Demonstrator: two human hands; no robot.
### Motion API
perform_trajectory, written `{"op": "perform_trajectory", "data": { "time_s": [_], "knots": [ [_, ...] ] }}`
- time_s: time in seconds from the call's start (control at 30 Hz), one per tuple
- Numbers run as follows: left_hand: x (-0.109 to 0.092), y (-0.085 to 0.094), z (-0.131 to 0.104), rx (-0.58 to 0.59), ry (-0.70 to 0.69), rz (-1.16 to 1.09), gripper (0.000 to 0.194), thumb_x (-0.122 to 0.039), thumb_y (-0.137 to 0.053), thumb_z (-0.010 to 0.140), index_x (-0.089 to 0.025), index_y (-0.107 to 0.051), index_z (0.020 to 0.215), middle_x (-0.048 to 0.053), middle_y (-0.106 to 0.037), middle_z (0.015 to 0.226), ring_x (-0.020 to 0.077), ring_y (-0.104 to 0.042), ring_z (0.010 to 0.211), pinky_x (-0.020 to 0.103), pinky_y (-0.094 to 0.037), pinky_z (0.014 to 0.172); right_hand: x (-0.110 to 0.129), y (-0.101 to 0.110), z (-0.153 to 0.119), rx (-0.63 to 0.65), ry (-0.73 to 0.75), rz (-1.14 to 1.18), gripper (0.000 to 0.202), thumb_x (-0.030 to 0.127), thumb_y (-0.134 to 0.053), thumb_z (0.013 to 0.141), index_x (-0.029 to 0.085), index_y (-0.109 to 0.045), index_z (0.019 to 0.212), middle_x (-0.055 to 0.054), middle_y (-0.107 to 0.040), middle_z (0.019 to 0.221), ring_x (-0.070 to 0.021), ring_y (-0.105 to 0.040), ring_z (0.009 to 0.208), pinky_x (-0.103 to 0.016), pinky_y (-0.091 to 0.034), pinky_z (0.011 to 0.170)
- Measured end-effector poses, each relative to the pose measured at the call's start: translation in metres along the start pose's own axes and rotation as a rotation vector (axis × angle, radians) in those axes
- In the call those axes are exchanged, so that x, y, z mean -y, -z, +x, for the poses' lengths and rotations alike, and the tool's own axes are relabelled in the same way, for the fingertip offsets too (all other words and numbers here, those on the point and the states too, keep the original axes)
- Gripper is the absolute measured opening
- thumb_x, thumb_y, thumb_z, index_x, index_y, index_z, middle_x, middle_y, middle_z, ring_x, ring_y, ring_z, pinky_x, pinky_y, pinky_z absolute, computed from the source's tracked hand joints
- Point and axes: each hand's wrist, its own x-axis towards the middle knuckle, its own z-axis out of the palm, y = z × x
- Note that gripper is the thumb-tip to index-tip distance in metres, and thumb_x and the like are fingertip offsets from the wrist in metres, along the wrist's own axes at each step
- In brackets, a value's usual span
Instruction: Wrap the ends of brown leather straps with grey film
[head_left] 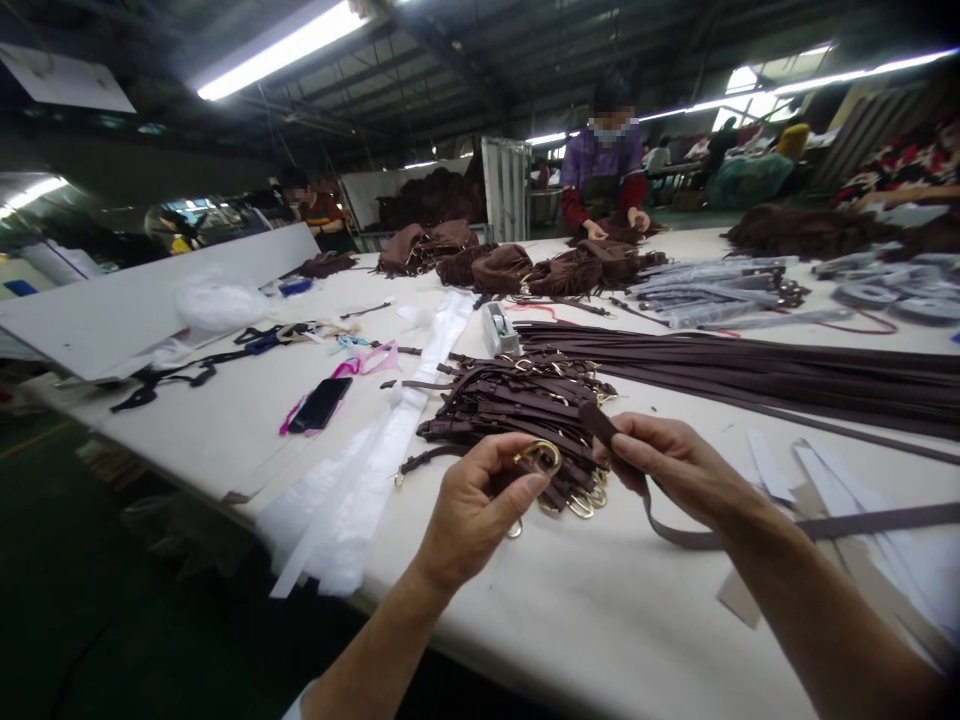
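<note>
Between the thumb and fingers of my left hand (480,505) is a gold metal buckle (549,456), held up over the table. My right hand (664,460) pinches a long brown strap (596,422) near its end. From that hand the strap loops down and runs off to the right edge of the view. The strap end and the buckle are apart, a short gap between them. Behind both hands lies a pile of short brown straps (502,405) with gold hardware. Whether a piece of strap is attached to the held buckle is hidden by my fingers.
Long brown straps (750,370) stretch across the right. White plastic sheeting (337,500), a black phone (321,405) and a grey tape dispenser (500,330) lie on the table (570,610). Brown bags (502,268) and plastic-wrapped straps (712,290) are farther back. A person (606,165) works across the table.
</note>
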Motion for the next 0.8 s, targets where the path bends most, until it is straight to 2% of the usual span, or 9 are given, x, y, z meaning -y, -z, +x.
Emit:
{"op": "perform_trajectory", "data": {
  "time_s": [0.2,0.3,0.4,0.47,0.53,0.6,0.67,0.7,0.8],
  "knots": [
    [0.006,-0.001,-0.002,-0.170,-0.161,0.093,0.014,-0.022,-0.058,0.084,-0.021,-0.054,0.097,0.000,-0.061,0.082,0.0131,-0.063,0.073,0.021,-0.050,0.058,-0.002,-0.002,-0.006,0.242,-0.067,0.003,0.036,0.048,-0.052,0.086,0.015,-0.059,0.076,-0.002,-0.052,0.063,-0.0088,-0.044,0.051,-0.021,-0.034,0.046],
    [0.004,-0.004,0.000,-0.278,-0.427,0.377,0.007,-0.012,-0.055,0.084,-0.020,-0.054,0.084,0.001,-0.060,0.084,0.0130,-0.061,0.080,0.025,-0.049,0.072,0.005,-0.013,-0.005,0.343,-0.078,-0.015,0.037,0.048,-0.050,0.087,0.014,-0.059,0.076,0.000,-0.049,0.058,-0.0081,-0.043,0.050,-0.020,-0.032,0.046],
    [0.002,-0.008,-0.003,-0.249,-0.568,0.521,0.016,-0.006,-0.048,0.084,-0.020,-0.054,0.089,0.004,-0.061,0.096,0.0151,-0.058,0.092,0.028,-0.047,0.082,0.004,-0.020,-0.002,0.324,-0.066,0.014,0.038,0.048,-0.049,0.087,0.013,-0.058,0.075,0.001,-0.050,0.060,-0.0071,-0.042,0.050,-0.019,-0.031,0.045],
    [0.004,-0.012,-0.008,-0.182,-0.538,0.528,0.029,-0.008,-0.046,0.083,-0.020,-0.048,0.110,0.008,-0.060,0.109,0.0180,-0.057,0.102,0.032,-0.046,0.088,0.001,-0.022,-0.001,0.309,-0.055,0.034,0.036,0.046,-0.050,0.088,0.013,-0.057,0.075,0.001,-0.050,0.060,-0.0065,-0.042,0.050,-0.018,-0.031,0.045],
    [0.007,-0.017,-0.013,-0.125,-0.470,0.498,0.052,-0.014,-0.045,0.085,-0.019,-0.027,0.133,0.012,-0.056,0.120,0.0206,-0.055,0.109,0.036,-0.043,0.094,-0.001,-0.022,0.000,0.315,-0.040,0.050,0.035,0.045,-0.050,0.088,0.013,-0.057,0.076,0.001,-0.050,0.060,-0.0063,-0.041,0.050,-0.018,-0.031,0.045],
    [0.011,-0.023,-0.016,-0.094,-0.400,0.436,0.065,-0.017,-0.041,0.089,-0.019,-0.004,0.142,0.014,-0.056,0.124,0.0204,-0.054,0.112,0.038,-0.042,0.096,-0.001,-0.024,0.001,0.327,-0.009,0.073,0.035,0.044,-0.049,0.089,0.012,-0.055,0.076,0.000,-0.050,0.062,-0.0064,-0.041,0.050,-0.018,-0.032,0.045],
    [0.013,-0.031,-0.016,-0.094,-0.331,0.341,0.068,-0.020,-0.040,0.091,-0.019,0.004,0.143,0.013,-0.057,0.125,0.0186,-0.056,0.110,0.036,-0.044,0.095,0.002,-0.029,0.002,0.309,0.059,0.075,0.033,0.044,-0.045,0.090,0.014,-0.053,0.079,0.000,-0.050,0.065,-0.0073,-0.042,0.052,-0.019,-0.034,0.046],
    [0.013,-0.034,-0.015,-0.109,-0.291,0.293,0.064,-0.021,-0.041,0.092,-0.020,-0.003,0.143,0.012,-0.057,0.124,0.0182,-0.057,0.108,0.034,-0.045,0.094,0.003,-0.033,0.002,0.261,0.099,0.035,0.031,0.043,-0.044,0.091,0.014,-0.052,0.082,0.000,-0.050,0.068,-0.0082,-0.043,0.055,-0.020,-0.035,0.049],
    [0.010,-0.041,-0.010,-0.190,-0.149,0.208,0.037,-0.027,-0.046,0.090,-0.019,-0.045,0.126,0.008,-0.065,0.111,0.0182,-0.061,0.098,0.029,-0.048,0.086,0.004,-0.045,0.003,-0.015,0.204,-0.174,0.020,0.036,-0.040,0.093,0.018,-0.050,0.094,-0.001,-0.053,0.078,-0.0117,-0.048,0.067,-0.023,-0.041,0.060]
  ]
}}
